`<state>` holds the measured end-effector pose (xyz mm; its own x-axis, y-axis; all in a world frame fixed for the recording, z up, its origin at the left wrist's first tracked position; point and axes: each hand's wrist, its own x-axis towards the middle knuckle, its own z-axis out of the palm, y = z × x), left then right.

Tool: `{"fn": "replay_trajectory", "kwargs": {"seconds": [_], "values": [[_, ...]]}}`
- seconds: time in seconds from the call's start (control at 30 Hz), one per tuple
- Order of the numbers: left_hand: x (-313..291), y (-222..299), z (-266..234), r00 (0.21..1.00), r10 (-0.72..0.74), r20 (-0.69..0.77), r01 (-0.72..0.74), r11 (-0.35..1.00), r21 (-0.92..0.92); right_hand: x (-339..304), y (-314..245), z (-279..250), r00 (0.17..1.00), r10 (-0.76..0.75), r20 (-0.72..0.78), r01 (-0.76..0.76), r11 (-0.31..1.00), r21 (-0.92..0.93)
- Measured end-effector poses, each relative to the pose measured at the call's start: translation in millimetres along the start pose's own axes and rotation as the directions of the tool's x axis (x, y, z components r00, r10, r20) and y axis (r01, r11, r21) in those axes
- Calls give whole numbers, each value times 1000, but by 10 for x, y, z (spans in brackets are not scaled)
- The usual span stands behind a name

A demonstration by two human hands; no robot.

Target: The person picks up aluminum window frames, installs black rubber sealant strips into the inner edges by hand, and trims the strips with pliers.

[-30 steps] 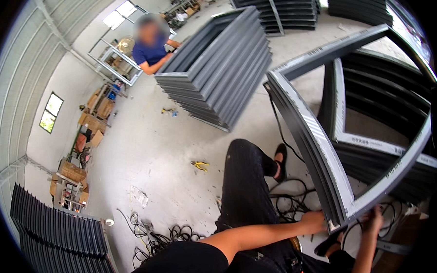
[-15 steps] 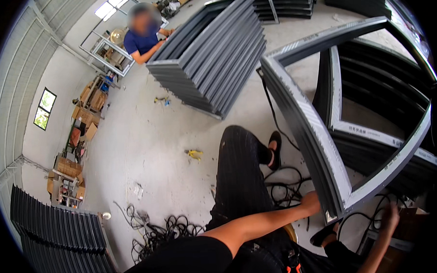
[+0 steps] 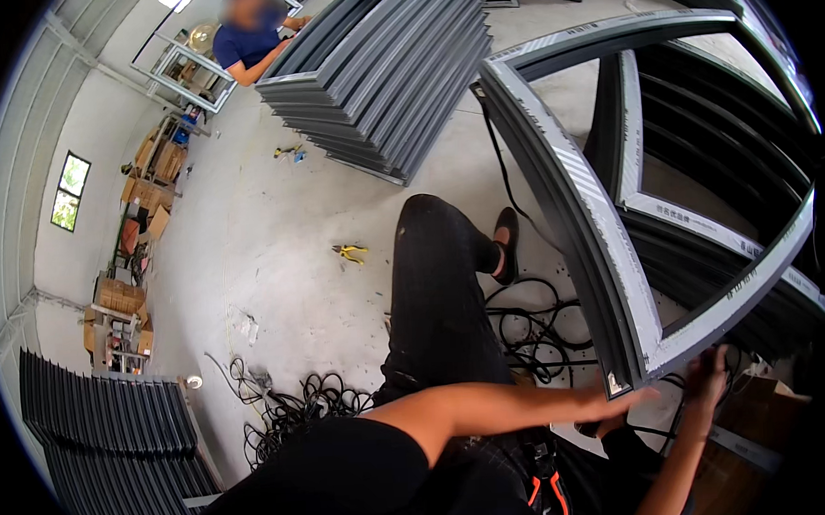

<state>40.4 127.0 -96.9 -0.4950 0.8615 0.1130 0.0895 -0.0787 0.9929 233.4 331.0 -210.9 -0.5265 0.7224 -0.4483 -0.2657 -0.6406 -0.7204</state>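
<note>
In the lower right of the frame, the left hand [image 3: 621, 401] was at the bottom corner of a gray metal frame [image 3: 594, 203], its blurred fingers [image 3: 646, 395] reaching rightward beneath that corner; whether they were pinching or merely touching it, I could not tell. The right hand [image 3: 706, 378] was farther right, just below the frame's lower bar, its fingers pointing upward, but how far they were spread and whether they met the metal could not be made out. The left forearm ran almost level from the lower center toward the right, while the right forearm rose steeply from the lower edge. The gray metal frame stood tilted across the right side, above both hands, with black cables [image 3: 545, 330] to its lower left.
</note>
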Motion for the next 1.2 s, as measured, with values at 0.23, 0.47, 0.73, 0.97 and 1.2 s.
{"fn": "replay_trajectory", "kwargs": {"seconds": [0.23,0.47,0.73,0.97,1.2], "values": [[-433,-1462,-1082,392,-890,233,140,308,941,-649,-1990,-2164,746,-636,-198,653,757,29],[-95,-1272,-1042,812,-574,106,248,504,827,-294,-1244,-149,836,-399,-378,423,906,-21],[379,-384,604,954,-205,217,118,927,357,-750,754,1244,860,510,23,-329,588,-739],[35,-463,27,976,4,218,-75,945,317,-394,552,1073,928,241,-284,-349,829,-437],[-303,-978,-1299,364,-931,29,252,128,959,-219,-1370,-548,963,-198,-180,265,810,523]]}}
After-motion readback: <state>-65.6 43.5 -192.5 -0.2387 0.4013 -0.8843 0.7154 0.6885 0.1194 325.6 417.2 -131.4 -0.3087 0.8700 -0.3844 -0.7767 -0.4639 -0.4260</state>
